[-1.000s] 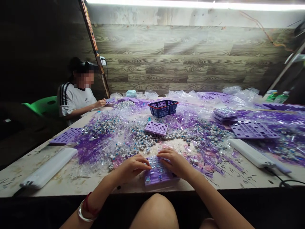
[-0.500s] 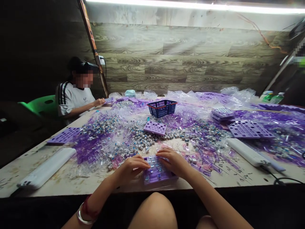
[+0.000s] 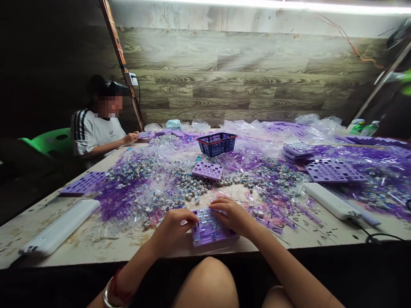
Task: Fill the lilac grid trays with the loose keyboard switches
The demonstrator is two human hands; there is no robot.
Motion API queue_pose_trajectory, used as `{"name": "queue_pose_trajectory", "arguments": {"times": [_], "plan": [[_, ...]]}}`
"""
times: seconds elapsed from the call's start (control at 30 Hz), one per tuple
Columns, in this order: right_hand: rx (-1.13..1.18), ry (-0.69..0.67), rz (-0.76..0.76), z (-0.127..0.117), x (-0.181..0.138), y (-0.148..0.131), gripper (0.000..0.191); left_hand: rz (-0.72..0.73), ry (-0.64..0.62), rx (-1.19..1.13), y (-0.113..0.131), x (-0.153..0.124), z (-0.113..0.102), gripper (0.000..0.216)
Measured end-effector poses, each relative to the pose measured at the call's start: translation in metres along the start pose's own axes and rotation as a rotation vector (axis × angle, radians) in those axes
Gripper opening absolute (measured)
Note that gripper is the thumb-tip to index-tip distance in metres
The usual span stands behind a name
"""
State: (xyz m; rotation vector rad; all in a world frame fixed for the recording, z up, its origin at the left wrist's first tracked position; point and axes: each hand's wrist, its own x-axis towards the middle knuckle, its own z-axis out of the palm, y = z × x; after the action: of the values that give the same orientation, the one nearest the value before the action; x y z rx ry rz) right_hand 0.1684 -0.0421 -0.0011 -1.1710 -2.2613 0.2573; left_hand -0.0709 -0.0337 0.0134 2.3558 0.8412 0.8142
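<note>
A small purple tray (image 3: 208, 231) with a grid of cells lies at the near edge of the table (image 3: 96, 244), partly filled with small switch-like parts. My left hand (image 3: 175, 226) rests on its left side, fingers curled with the tips pressing into the cells. My right hand (image 3: 234, 216) sits on the tray's far right corner, fingers bent over it. Whether either hand pinches a part is hidden. A heap of small grey and blue parts (image 3: 192, 188) lies just beyond the tray.
Clear and purple plastic pieces cover the table. Empty purple trays (image 3: 207, 170) (image 3: 334, 170) (image 3: 84, 183), a blue basket (image 3: 217, 143), two white bars (image 3: 59, 229) (image 3: 330, 201) and a cable (image 3: 375, 235) lie about. Another person (image 3: 96, 124) sits at the far left corner.
Both hands and the tray keep their places; fingers shifted slightly on the cells. The camera view has drifted a little.
</note>
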Motion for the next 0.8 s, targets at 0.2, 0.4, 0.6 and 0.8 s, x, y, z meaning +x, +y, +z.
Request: {"name": "queue_pose_trajectory", "arguments": {"times": [0.2,0.4,0.6,0.8], "plan": [[0.007,-0.005,-0.001,0.0,0.0,0.001,0.024,-0.173,-0.029,0.075,0.015,0.005,-0.003,0.013],[0.008,-0.001,0.003,-0.001,-0.001,-0.001,0.023,-0.23,-0.029,0.049,0.019,0.008,-0.003,0.013],[0.015,-0.003,0.008,-0.001,0.0,-0.001,0.023,-0.216,-0.007,0.062,0.018,0.009,0.001,0.012],[0.008,-0.01,0.008,-0.002,0.0,-0.002,0.023,-0.105,-0.044,0.146,0.009,0.008,0.002,0.012]]}}
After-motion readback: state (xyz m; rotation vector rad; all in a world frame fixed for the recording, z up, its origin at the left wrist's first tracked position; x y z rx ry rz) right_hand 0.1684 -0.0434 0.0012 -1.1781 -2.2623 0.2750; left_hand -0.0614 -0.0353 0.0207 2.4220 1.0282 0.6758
